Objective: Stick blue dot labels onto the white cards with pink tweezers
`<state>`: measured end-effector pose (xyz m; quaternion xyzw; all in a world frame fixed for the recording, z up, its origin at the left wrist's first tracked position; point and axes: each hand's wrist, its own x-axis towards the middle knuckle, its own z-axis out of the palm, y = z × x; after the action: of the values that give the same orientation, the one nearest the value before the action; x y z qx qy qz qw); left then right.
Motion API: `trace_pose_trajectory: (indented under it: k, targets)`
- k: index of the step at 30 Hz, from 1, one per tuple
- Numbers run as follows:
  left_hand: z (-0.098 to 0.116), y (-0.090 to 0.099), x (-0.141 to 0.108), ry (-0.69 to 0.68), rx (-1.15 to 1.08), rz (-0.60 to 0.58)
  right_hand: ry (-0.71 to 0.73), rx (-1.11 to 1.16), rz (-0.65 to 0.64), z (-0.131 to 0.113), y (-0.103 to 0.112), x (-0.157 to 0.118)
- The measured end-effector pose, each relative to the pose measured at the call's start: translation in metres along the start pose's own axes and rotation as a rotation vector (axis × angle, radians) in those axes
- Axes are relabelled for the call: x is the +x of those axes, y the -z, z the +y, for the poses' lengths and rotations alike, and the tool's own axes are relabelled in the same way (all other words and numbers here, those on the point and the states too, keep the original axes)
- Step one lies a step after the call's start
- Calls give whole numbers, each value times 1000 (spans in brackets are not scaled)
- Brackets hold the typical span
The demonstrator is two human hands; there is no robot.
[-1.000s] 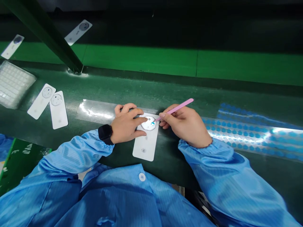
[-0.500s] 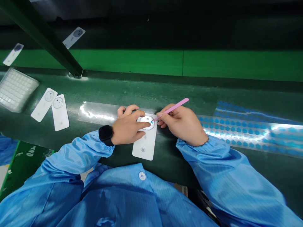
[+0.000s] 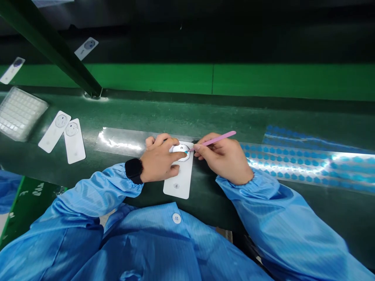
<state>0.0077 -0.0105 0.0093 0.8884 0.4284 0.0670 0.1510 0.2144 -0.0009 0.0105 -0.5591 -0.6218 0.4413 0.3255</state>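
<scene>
A white card (image 3: 177,183) with a round printed outline near its top lies on the dark green work surface before me. My left hand (image 3: 160,158) rests over its upper left side with fingers spread, the index fingertip touching the round area. A small bit of blue shows at that fingertip. In a pen-like grip, my right hand (image 3: 224,156) holds pink tweezers (image 3: 218,138), slanted so the tip meets the card beside the left index finger. What sits between the tips is too small to make out.
Clear film with rows of blue dots (image 3: 293,160) lies to the right. Left of my hands are a clear strip (image 3: 123,141), two white cards (image 3: 74,142) and a clear gridded tray (image 3: 20,113). A green post (image 3: 73,66) rises at the back left, near more cards (image 3: 86,48).
The tweezers have tilted lower, their rear end dropping, and my right hand has shifted slightly left. The far cards and the seam in the green strip behind have moved left.
</scene>
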Motion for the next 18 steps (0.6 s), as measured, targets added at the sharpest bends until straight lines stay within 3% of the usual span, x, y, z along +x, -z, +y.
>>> trace_pose_trajectory:
  k: [8,18]
  targets:
    - [-1,-2,0,3,-23,17,151,-220,-3,-5,4,-2]
    - [0,-5,0,0,-24,40,266,-284,-55,-6,8,-3]
